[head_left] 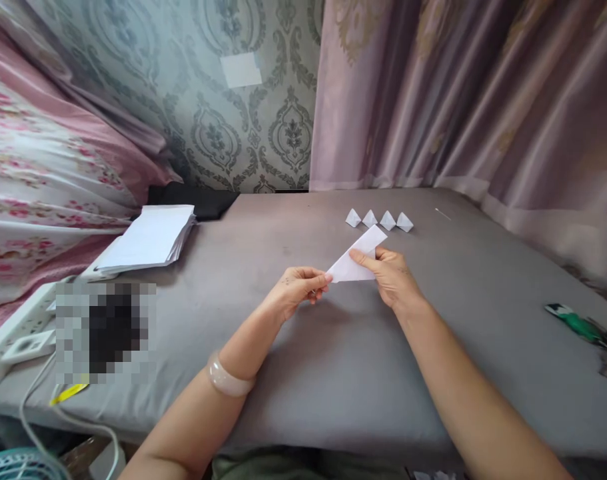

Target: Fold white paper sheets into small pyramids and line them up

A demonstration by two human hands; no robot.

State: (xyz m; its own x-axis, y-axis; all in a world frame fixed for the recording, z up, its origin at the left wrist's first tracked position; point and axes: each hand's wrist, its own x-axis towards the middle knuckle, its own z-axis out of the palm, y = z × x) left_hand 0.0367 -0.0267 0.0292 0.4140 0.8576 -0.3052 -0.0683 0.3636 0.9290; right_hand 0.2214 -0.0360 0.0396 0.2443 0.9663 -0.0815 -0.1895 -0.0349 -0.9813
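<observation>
A folded sheet of white paper (356, 265) is held up above the grey cloth between both hands. My left hand (303, 288) pinches its pointed left corner between thumb and fingers. On the right side, my right hand (390, 270) grips the paper with the thumb on top and the fingers behind it, partly hidden. A slanting fold runs along the upper edge. Just beyond the paper, several small folded paper pyramids (370, 219) stand in a row.
A stack of white paper (150, 233) lies at the left, near a black flat item (198, 202). White power strips (20, 327) and cables run along the left edge. A green-handled tool (576, 323) lies at far right, and a thin white stick (443, 214) further back.
</observation>
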